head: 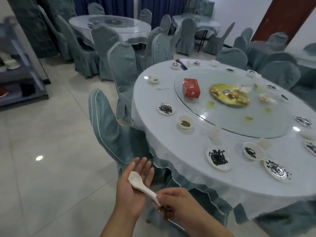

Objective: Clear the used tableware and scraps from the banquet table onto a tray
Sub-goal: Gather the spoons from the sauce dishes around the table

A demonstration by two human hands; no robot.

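The right hand (174, 205) pinches the white spoon (136, 179) by its handle. Its bowl rests on the left hand (128, 195), flat and released, probably as support, left of the counter (171, 142).

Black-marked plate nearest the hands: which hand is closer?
Right. The right hand, pinching the spoon by its handle, is below-left of the plate, off the table edge. The left hand, open under the spoon's bowl, is farther left, toward the chair.
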